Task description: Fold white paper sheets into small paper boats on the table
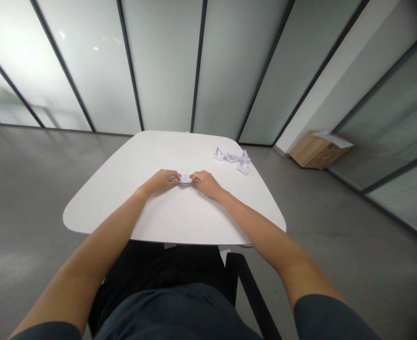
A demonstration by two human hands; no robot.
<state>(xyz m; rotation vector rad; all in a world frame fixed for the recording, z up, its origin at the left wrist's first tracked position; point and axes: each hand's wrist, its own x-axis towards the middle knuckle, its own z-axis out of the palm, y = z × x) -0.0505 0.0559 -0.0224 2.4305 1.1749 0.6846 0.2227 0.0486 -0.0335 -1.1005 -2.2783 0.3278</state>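
Observation:
A small folded piece of white paper (186,179) is held just above or on the white table (173,217), near its middle. My left hand (163,180) pinches its left end between thumb and fingers. At the opposite end, my right hand (205,182) grips the paper the same way. The inner folds are too small to make out. Several folded paper boats (231,157) sit together toward the table's far right, beyond my right hand.
A wooden cabinet (318,150) with papers on top stands on the floor at right, beside the wall. Frosted glass panels (162,61) rise behind the table. A black chair armrest (251,293) is close to my right side.

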